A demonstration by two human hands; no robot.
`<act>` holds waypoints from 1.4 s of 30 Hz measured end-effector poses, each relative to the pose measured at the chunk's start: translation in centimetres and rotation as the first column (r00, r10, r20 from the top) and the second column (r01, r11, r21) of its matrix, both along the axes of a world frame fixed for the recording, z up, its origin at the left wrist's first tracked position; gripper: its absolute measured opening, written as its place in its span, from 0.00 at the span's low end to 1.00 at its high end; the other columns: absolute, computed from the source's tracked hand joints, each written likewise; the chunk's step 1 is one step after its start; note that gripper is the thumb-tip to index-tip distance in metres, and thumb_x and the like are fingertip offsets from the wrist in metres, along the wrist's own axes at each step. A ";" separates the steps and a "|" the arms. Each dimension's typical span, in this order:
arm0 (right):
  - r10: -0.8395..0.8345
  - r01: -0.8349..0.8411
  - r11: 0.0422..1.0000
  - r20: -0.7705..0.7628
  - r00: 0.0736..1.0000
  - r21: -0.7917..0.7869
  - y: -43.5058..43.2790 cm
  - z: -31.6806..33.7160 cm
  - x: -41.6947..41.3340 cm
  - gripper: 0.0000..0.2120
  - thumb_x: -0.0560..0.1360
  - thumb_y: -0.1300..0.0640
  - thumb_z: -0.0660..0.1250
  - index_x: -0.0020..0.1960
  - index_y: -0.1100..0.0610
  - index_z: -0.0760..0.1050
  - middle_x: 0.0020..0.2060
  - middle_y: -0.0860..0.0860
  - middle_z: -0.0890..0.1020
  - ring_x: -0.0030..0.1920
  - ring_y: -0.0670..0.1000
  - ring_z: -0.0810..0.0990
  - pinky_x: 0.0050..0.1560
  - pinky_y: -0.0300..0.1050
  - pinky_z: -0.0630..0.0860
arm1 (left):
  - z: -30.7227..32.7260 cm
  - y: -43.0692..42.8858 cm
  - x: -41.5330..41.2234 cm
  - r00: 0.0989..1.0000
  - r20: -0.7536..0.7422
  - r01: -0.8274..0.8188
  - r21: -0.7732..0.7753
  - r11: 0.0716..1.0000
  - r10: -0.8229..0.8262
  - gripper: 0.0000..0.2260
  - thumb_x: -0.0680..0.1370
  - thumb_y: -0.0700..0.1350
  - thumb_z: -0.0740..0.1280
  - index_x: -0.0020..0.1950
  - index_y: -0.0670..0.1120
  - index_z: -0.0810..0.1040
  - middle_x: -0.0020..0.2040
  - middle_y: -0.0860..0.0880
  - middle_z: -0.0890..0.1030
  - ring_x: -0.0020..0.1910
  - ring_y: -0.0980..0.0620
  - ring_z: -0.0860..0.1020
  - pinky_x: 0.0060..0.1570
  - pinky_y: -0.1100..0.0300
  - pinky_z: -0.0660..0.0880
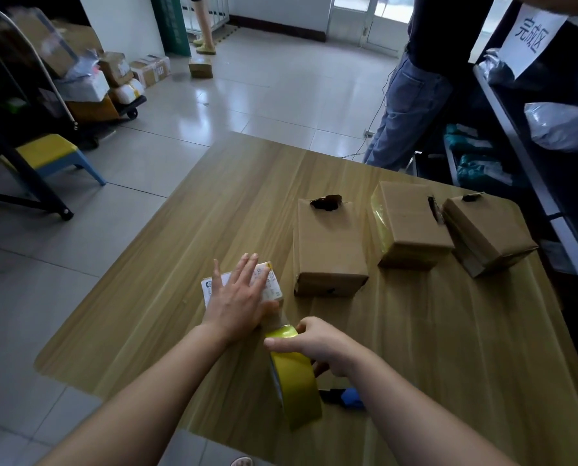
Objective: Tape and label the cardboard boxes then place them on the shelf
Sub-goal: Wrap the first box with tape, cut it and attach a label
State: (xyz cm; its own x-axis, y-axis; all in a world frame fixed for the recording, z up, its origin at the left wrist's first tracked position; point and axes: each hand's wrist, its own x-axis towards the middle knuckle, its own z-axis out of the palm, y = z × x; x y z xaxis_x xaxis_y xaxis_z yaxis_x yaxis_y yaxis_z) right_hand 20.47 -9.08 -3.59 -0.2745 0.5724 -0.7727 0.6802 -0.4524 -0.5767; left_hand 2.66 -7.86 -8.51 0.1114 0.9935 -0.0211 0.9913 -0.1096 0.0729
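Left hand [237, 294] lies flat, fingers straight and spread, pressing down on a small box [274, 284] near the front of the wooden table [166, 264]. A white label [210, 287] covers the top of that box; its print is too blurred to read. The right hand [318, 344] curls around a yellow tape roll [294, 381], thumb on the outer face, holding it on edge just in front of the small box. A strip of tape [274, 319] seems to run from the roll up to the box.

Three unlabelled cardboard boxes sit further back. The near box [329, 250] is just beside the small one, the middle box [408, 223] has glossy tape on its left side, and the right box [486, 230] lies by the table's edge. Each has a torn dark patch at its far end.

The shelf [513, 139] stands along the right, and a white sign [533, 38] hanging from it reads "完成区". A blue object [351, 396] lies under the right forearm.
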 end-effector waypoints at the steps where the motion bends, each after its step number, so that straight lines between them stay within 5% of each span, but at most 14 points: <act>1: -0.002 0.002 1.000 -0.001 1.000 -0.003 0.0 0.0 0.0 0.40 0.68 0.39 0.75 0.71 0.56 0.63 0.59 0.52 0.73 0.55 0.54 0.75 0.43 0.44 0.77 | 0.0 -0.4 0.1 0.991 0.125 -0.066 0.145 0.987 0.048 0.24 0.79 0.56 0.58 0.70 0.45 0.72 0.72 0.39 0.69 0.70 0.38 0.68 0.67 0.34 0.59; 3: -0.003 0.003 1.000 0.002 1.000 -0.011 0.1 -0.1 -0.2 0.39 0.68 0.40 0.75 0.70 0.56 0.64 0.57 0.51 0.73 0.54 0.53 0.75 0.40 0.42 0.76 | -0.1 -1.7 0.5 0.883 0.451 -0.320 0.374 0.870 0.131 0.12 0.76 0.45 0.63 0.56 0.43 0.80 0.55 0.42 0.78 0.52 0.41 0.78 0.53 0.48 0.73; 6: -0.010 0.010 1.000 0.005 1.000 -0.010 0.3 -0.4 -0.1 0.41 0.67 0.39 0.76 0.71 0.57 0.64 0.57 0.52 0.74 0.54 0.53 0.78 0.40 0.43 0.80 | 0.7 -4.9 2.8 0.443 0.844 -0.563 0.000 0.826 0.302 0.04 0.79 0.43 0.65 0.45 0.45 0.77 0.45 0.48 0.78 0.45 0.48 0.77 0.45 0.56 0.72; 10: -0.042 0.040 0.997 -0.037 0.998 -0.068 0.8 -0.4 0.3 0.36 0.72 0.37 0.70 0.70 0.60 0.66 0.49 0.54 0.78 0.45 0.52 0.82 0.38 0.44 0.82 | -1.6 -8.4 5.6 -0.048 0.807 -0.446 -0.544 0.711 0.588 0.28 0.65 0.76 0.64 0.51 0.55 0.78 0.54 0.47 0.78 0.53 0.47 0.78 0.56 0.45 0.76; 12: -0.043 0.040 0.994 -0.025 0.999 -0.098 1.2 -0.6 0.7 0.31 0.75 0.33 0.61 0.63 0.59 0.73 0.48 0.56 0.81 0.47 0.54 0.83 0.43 0.48 0.82 | -1.1 -9.2 6.5 -0.236 0.694 -0.247 -0.720 0.648 0.680 0.31 0.65 0.72 0.68 0.64 0.60 0.72 0.63 0.47 0.74 0.60 0.46 0.75 0.59 0.46 0.75; 14: -0.063 0.066 0.995 0.037 0.997 -0.076 1.7 -1.1 1.5 0.28 0.80 0.35 0.54 0.56 0.58 0.77 0.47 0.56 0.82 0.47 0.55 0.82 0.47 0.49 0.80 | -0.4 -9.2 7.0 -0.344 0.642 -0.133 -0.755 0.642 0.685 0.32 0.73 0.55 0.71 0.74 0.57 0.61 0.67 0.46 0.71 0.60 0.45 0.74 0.53 0.51 0.75; 18: 0.204 -0.237 0.970 0.332 0.921 0.061 2.3 -2.5 5.1 0.10 0.78 0.53 0.65 0.56 0.56 0.76 0.47 0.53 0.81 0.47 0.51 0.80 0.45 0.44 0.79 | 0.0 -9.0 7.0 -0.299 0.673 -0.172 -0.735 0.656 0.676 0.40 0.70 0.47 0.74 0.77 0.53 0.57 0.68 0.45 0.71 0.61 0.44 0.75 0.58 0.50 0.74; 20: 0.405 -0.426 0.903 0.447 0.797 -0.060 2.2 -3.0 6.6 0.15 0.73 0.55 0.72 0.58 0.55 0.74 0.51 0.51 0.79 0.51 0.51 0.79 0.43 0.42 0.77 | 0.5 -9.0 7.1 -0.258 0.685 -0.201 -0.728 0.656 0.681 0.48 0.62 0.54 0.75 0.78 0.53 0.57 0.70 0.45 0.69 0.63 0.44 0.73 0.63 0.45 0.72; 22: 0.547 -0.523 0.827 0.510 0.663 -0.207 1.8 -3.4 7.4 0.25 0.70 0.55 0.76 0.63 0.56 0.71 0.59 0.53 0.77 0.60 0.54 0.77 0.53 0.45 0.77 | 0.7 -8.9 7.1 -0.224 0.683 -0.214 -0.730 0.649 0.695 0.51 0.57 0.60 0.74 0.77 0.53 0.58 0.70 0.46 0.67 0.64 0.43 0.72 0.63 0.44 0.72; 24: 0.624 -0.603 0.753 0.575 0.529 -0.263 1.3 -4.2 8.1 0.33 0.67 0.52 0.79 0.67 0.57 0.69 0.64 0.54 0.75 0.62 0.56 0.75 0.61 0.50 0.76 | 0.1 -8.9 7.2 -0.240 0.667 -0.206 -0.745 0.634 0.706 0.47 0.62 0.62 0.75 0.76 0.52 0.59 0.68 0.46 0.70 0.61 0.44 0.74 0.57 0.48 0.75; 27: 0.629 -0.713 0.673 0.659 0.412 -0.197 0.6 -5.1 8.6 0.29 0.69 0.50 0.77 0.66 0.56 0.71 0.62 0.53 0.77 0.60 0.55 0.77 0.58 0.47 0.76 | -0.2 -8.8 7.4 -0.306 0.625 -0.156 -0.777 0.609 0.718 0.35 0.73 0.57 0.71 0.75 0.50 0.60 0.63 0.46 0.75 0.56 0.46 0.77 0.45 0.54 0.75; 31: 0.615 -0.762 0.641 0.656 0.437 -0.092 0.9 -5.3 9.2 0.22 0.72 0.51 0.73 0.63 0.55 0.73 0.59 0.52 0.78 0.57 0.53 0.78 0.51 0.44 0.76 | 0.3 -7.6 7.5 -0.419 0.532 -0.040 -0.820 0.570 0.736 0.36 0.68 0.59 0.74 0.72 0.51 0.65 0.59 0.42 0.79 0.54 0.41 0.80 0.50 0.47 0.79; 36: 0.566 -0.734 0.676 0.589 0.577 0.069 2.3 -5.0 9.7 0.10 0.75 0.50 0.70 0.52 0.50 0.71 0.50 0.49 0.78 0.49 0.49 0.78 0.46 0.41 0.77 | 1.1 -6.3 7.0 -0.526 0.414 0.042 -0.860 0.509 0.743 0.24 0.78 0.50 0.67 0.70 0.46 0.63 0.51 0.35 0.83 0.44 0.36 0.84 0.37 0.49 0.80; 42: 0.555 -0.729 0.679 0.589 0.587 0.086 1.3 -6.8 8.7 0.21 0.71 0.45 0.73 0.61 0.49 0.72 0.53 0.48 0.78 0.50 0.48 0.76 0.45 0.41 0.74 | 1.3 -7.2 7.2 -0.508 0.351 0.154 -0.862 0.484 0.787 0.13 0.73 0.41 0.63 0.57 0.41 0.70 0.55 0.37 0.82 0.45 0.37 0.83 0.54 0.46 0.75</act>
State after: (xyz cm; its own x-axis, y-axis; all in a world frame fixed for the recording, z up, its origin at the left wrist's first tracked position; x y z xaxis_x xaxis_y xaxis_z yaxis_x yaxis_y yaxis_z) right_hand 29.19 -7.81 -10.40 -0.3059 0.6077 -0.7329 0.9323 0.3471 -0.1013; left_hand 9.84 -15.03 -7.21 0.1142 0.5764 -0.8091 -0.5821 0.6988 0.4157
